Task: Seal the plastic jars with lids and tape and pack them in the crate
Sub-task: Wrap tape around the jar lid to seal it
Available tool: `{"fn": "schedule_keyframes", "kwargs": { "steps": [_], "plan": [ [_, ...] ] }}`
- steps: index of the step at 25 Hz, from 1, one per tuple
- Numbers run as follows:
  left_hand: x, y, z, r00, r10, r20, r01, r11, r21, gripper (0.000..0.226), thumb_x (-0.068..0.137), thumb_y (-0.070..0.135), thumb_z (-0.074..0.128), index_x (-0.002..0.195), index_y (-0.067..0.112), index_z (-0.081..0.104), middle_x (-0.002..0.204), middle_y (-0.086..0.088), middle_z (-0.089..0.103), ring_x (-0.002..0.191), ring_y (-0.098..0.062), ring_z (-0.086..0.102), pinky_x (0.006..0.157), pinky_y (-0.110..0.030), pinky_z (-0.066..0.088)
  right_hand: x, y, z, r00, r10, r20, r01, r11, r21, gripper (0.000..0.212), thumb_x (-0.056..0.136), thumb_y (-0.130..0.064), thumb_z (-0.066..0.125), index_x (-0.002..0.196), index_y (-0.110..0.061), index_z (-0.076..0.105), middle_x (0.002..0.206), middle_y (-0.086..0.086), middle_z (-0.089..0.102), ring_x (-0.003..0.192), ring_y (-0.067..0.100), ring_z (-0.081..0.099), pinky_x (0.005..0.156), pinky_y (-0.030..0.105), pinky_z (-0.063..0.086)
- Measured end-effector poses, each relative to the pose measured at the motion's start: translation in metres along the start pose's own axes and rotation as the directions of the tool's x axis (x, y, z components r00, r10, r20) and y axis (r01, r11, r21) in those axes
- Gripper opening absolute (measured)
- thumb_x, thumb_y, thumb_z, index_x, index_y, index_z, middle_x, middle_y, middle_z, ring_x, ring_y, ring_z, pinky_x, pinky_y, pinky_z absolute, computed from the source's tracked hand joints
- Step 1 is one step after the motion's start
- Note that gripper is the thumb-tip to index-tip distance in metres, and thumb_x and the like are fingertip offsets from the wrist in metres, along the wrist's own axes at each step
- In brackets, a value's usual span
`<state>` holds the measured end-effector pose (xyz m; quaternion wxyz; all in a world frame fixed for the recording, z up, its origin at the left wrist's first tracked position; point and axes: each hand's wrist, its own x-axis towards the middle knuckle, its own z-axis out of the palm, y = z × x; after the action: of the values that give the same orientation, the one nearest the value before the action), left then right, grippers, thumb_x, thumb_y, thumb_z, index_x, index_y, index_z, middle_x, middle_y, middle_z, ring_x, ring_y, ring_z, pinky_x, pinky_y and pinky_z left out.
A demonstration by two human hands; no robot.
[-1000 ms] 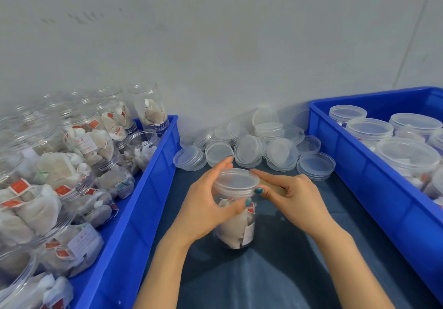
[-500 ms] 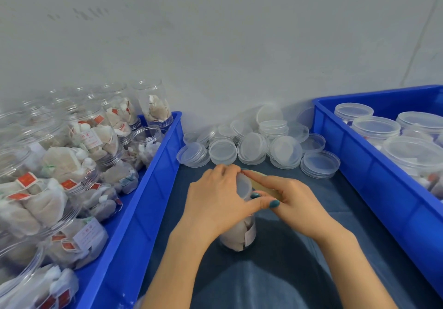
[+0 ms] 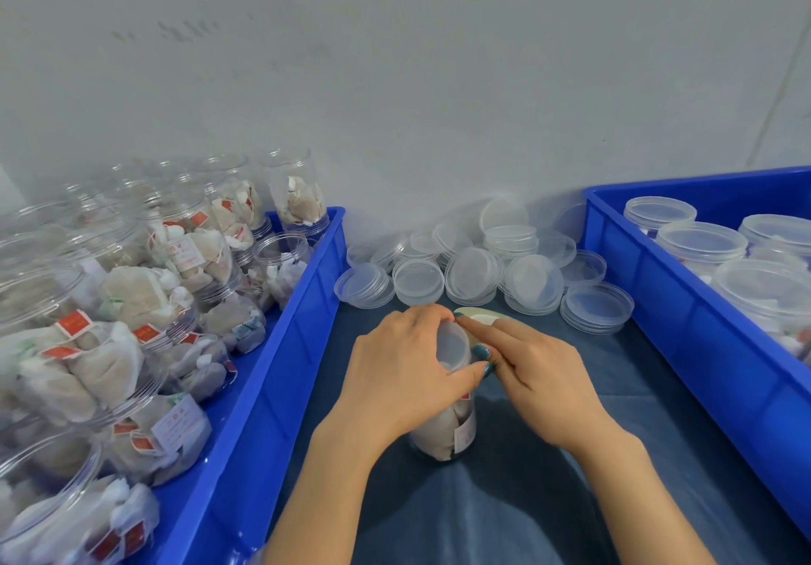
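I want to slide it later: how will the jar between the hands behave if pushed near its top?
The jar looks tall and narrow, so it would probably tip. It holds only soft sachets, so it is likely light. Its clear plastic wall looks smooth, perhaps slippery.

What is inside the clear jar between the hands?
Pale sachets and a white label show through the lower wall of the jar. The left hand wraps its upper part and a lid caps it, so the fill level is hidden.

Packing workshop — blue crates [image 3: 272, 367] of jars [image 3: 295, 196], loose lids [image 3: 418, 280].
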<state>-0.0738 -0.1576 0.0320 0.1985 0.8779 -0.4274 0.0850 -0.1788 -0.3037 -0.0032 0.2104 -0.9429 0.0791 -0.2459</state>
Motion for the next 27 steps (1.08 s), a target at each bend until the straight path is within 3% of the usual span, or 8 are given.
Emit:
{"fn": "schedule_keyframes", "kwargs": {
  "steps": [4, 8, 14, 17, 19, 22, 25, 27],
  "plan": [
    [0.002, 0.000, 0.001, 1.000, -0.020, -0.004, 0.020, 1.000, -0.005, 0.055, 0.075, 0.068, 0.054, 0.121, 0.039, 0.045, 0.121, 0.019, 0.057, 0.110, -0.008, 0.053, 0.076, -0.029, 0.044, 0.000, -0.001, 0.007, 0.997, 0.013, -0.073, -0.015, 0.999, -0.036, 0.046, 0.104, -0.045, 0.021, 0.140, -0.043, 0.050, 0.122, -0.015, 0.064, 0.112, 0.019, 0.060, 0.078, 0.044, 0.053],
    [0.003, 0.011, 0.004, 0.996, -0.032, -0.087, 0.037, 0.998, 0.050, 0.047, 0.073, 0.064, 0.051, 0.111, 0.037, 0.051, 0.111, 0.016, 0.061, 0.103, -0.010, 0.056, 0.067, -0.029, 0.036, 0.004, -0.005, 0.009, 0.984, 0.036, -0.177, -0.068, 0.982, -0.176, 0.038, 0.104, -0.035, 0.037, 0.138, -0.037, 0.056, 0.102, -0.008, 0.067, 0.089, 0.023, 0.063, 0.057, 0.033, 0.048],
    [0.007, 0.012, 0.008, 0.990, -0.067, -0.124, 0.074, 0.996, 0.054, 0.049, 0.074, 0.065, 0.053, 0.113, 0.036, 0.056, 0.111, 0.015, 0.063, 0.102, -0.011, 0.058, 0.071, -0.031, 0.044, 0.011, -0.016, 0.019, 0.956, 0.059, -0.287, -0.151, 0.939, -0.309, 0.044, 0.080, -0.013, 0.076, 0.123, -0.017, 0.070, 0.073, 0.005, 0.066, 0.059, 0.031, 0.062, 0.050, 0.027, 0.027],
    [0.011, 0.011, 0.003, 0.991, -0.078, -0.105, 0.082, 0.996, 0.032, 0.049, 0.074, 0.064, 0.055, 0.114, 0.035, 0.057, 0.112, 0.015, 0.063, 0.104, -0.012, 0.058, 0.075, -0.032, 0.048, 0.021, -0.020, 0.025, 0.946, 0.018, -0.323, -0.148, 0.912, -0.383, 0.045, 0.069, -0.011, 0.083, 0.113, -0.012, 0.074, 0.063, 0.005, 0.063, 0.051, 0.029, 0.060, 0.048, 0.026, 0.024],
    [0.008, 0.015, 0.002, 0.995, -0.050, -0.091, 0.053, 0.998, 0.028, 0.046, 0.071, 0.063, 0.055, 0.109, 0.036, 0.057, 0.107, 0.015, 0.063, 0.102, -0.012, 0.058, 0.071, -0.031, 0.045, 0.029, -0.015, 0.027, 0.962, 0.099, -0.256, -0.207, 0.875, -0.438, 0.038, 0.085, -0.019, 0.070, 0.122, -0.016, 0.067, 0.077, 0.007, 0.068, 0.066, 0.031, 0.066, 0.052, 0.029, 0.030],
    [-0.009, 0.021, 0.004, 0.998, 0.010, -0.065, -0.010, 1.000, 0.002, 0.045, 0.062, 0.064, 0.047, 0.099, 0.038, 0.051, 0.099, 0.018, 0.057, 0.095, -0.008, 0.053, 0.064, -0.030, 0.035, 0.045, 0.015, 0.004, 0.934, 0.307, -0.184, -0.354, 0.867, -0.349, 0.033, 0.104, -0.032, 0.038, 0.133, -0.025, 0.054, 0.110, 0.008, 0.070, 0.098, 0.033, 0.065, 0.070, 0.035, 0.044],
    [-0.005, 0.013, 0.003, 1.000, -0.030, -0.003, 0.030, 0.999, -0.046, 0.042, 0.065, 0.063, 0.047, 0.101, 0.041, 0.046, 0.104, 0.020, 0.052, 0.098, -0.004, 0.049, 0.066, -0.031, 0.039, 0.045, 0.018, 0.007, 0.983, 0.032, -0.183, -0.077, 0.967, -0.243, 0.037, 0.103, -0.037, 0.041, 0.136, -0.028, 0.055, 0.109, 0.004, 0.069, 0.101, 0.029, 0.062, 0.071, 0.036, 0.044],
    [-0.004, 0.012, 0.000, 0.999, -0.032, -0.003, 0.031, 0.998, -0.051, 0.041, 0.066, 0.063, 0.046, 0.100, 0.041, 0.046, 0.102, 0.021, 0.052, 0.096, -0.003, 0.050, 0.067, -0.031, 0.045, 0.039, 0.015, 0.013, 0.998, -0.012, -0.055, -0.001, 0.973, -0.232, 0.040, 0.103, -0.038, 0.041, 0.141, -0.029, 0.048, 0.112, 0.000, 0.064, 0.106, 0.026, 0.059, 0.077, 0.037, 0.044]
  ]
}}
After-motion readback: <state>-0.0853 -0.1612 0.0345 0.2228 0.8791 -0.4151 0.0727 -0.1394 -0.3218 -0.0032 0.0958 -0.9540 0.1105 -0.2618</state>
